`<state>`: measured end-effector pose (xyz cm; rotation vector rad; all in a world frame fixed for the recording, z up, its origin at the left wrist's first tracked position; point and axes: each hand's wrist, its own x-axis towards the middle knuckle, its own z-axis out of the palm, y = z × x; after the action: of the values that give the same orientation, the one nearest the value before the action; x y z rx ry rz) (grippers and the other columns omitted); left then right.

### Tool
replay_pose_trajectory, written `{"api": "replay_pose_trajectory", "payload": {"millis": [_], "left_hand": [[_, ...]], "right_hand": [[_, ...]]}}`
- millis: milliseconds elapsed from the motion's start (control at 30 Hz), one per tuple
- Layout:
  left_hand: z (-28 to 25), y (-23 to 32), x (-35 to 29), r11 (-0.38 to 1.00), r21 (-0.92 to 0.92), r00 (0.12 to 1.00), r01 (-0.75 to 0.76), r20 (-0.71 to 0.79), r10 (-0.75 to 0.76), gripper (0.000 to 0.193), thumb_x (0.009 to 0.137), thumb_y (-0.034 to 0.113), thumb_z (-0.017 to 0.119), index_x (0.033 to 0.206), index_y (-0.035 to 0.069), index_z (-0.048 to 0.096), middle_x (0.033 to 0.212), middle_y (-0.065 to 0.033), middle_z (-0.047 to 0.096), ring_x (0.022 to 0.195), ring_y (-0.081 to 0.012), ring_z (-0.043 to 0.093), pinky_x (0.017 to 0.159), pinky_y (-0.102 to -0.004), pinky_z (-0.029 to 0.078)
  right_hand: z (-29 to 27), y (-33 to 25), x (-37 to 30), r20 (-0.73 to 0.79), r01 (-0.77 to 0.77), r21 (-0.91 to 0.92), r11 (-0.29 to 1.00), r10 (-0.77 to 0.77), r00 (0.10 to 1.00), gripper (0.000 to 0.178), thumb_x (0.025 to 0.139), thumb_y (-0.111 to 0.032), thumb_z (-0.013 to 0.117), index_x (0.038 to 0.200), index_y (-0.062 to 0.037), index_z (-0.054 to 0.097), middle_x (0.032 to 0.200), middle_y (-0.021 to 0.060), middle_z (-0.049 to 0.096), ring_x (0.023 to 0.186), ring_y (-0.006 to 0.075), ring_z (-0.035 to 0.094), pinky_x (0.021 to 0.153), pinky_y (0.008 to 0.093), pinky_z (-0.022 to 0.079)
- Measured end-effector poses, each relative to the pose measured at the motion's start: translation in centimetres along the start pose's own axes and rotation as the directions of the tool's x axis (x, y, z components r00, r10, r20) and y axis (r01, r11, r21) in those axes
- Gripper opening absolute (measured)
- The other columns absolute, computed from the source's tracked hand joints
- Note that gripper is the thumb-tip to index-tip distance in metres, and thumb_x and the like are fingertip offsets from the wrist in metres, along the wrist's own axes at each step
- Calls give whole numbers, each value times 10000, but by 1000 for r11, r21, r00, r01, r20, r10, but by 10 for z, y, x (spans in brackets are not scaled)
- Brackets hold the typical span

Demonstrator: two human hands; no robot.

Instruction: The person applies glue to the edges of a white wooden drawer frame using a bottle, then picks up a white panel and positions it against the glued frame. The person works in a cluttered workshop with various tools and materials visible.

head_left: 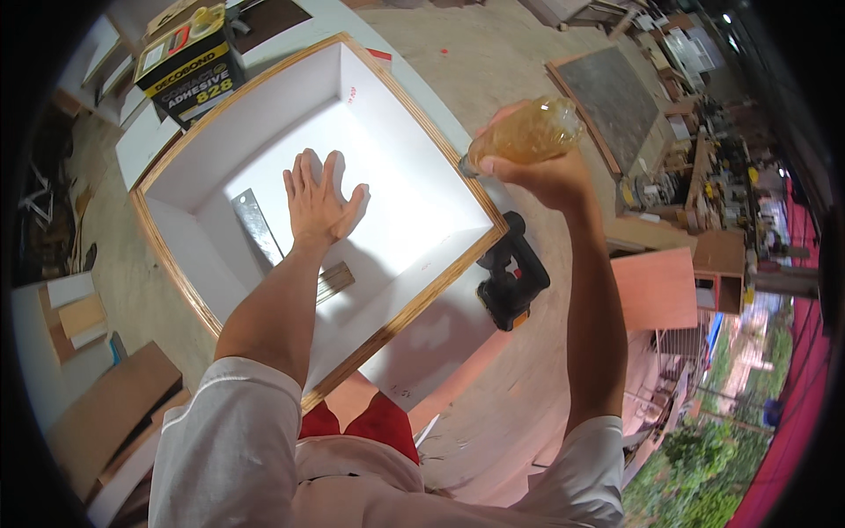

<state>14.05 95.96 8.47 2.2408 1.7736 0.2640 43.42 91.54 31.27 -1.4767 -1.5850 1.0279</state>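
Observation:
An open white box (422, 304) with bare plywood rims takes up the middle of the view. My left hand (318, 201) lies inside it, fingers spread against the white bottom. In my right hand (553, 176) is a clear plastic bottle (532, 130) of amber liquid, its narrow end tilted down at the box's right rim; whether the two touch I cannot tell. Beside my left hand rest a flat metal blade (255, 227) and a small brownish strip of fasteners (334, 282). A black power tool (512, 275), perhaps a nailer, sits just outside the box's right corner.
A black and yellow adhesive tin (192, 75) stands at the back left, beyond the rim. White panels (422, 361) lie under and around the box. Brown boards (110, 418) lean at lower left; a dark framed panel (607, 106) and a pinkish board (656, 289) are to the right.

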Motion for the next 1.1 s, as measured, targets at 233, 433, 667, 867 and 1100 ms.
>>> {"api": "replay_pose_trajectory", "payload": {"millis": [233,433,667,867,1100], "left_hand": [[1,-1,2,997,77,1000,16,-8,-15,849,985,681,518,1654,198,320,1695,-244,228,1628,-383,139,1355,-545,77],[3,0,3,995,95,999,10,-36,-6,812,989,657,532,1637,203,349,1689,-246,249,1615,-394,171,1352,-559,93],[3,8,2,990,138,999,14,-31,-10,775,997,645,533,1619,209,382,1671,-247,262,1596,-420,188,1346,-569,107],[5,5,4,990,136,997,-24,-70,34,762,1000,629,568,1591,177,407,1649,-254,287,1562,-444,231,1324,-593,144],[3,-1,1,992,127,999,16,-45,-10,753,991,644,550,1596,217,416,1674,-228,269,1592,-403,204,1349,-568,115]], "right_hand": [[7,14,68,109,183,-14,983,-181,977,489,771,-165,940,1189,-31,724,1108,94,772,1028,192,734,935,352,592],[9,5,93,175,245,-217,945,-209,962,539,754,-253,967,1183,-29,728,1050,72,770,981,182,736,908,352,595],[0,9,79,288,340,40,939,-337,896,397,781,-213,927,1057,22,767,923,91,782,836,148,728,779,315,585],[8,10,108,265,381,-86,921,-348,899,427,769,-243,948,1055,16,764,903,78,783,805,147,727,751,309,582],[-9,15,76,404,496,-116,861,-415,815,459,749,-257,980,1074,-26,754,958,60,777,873,172,733,808,317,589]]}}
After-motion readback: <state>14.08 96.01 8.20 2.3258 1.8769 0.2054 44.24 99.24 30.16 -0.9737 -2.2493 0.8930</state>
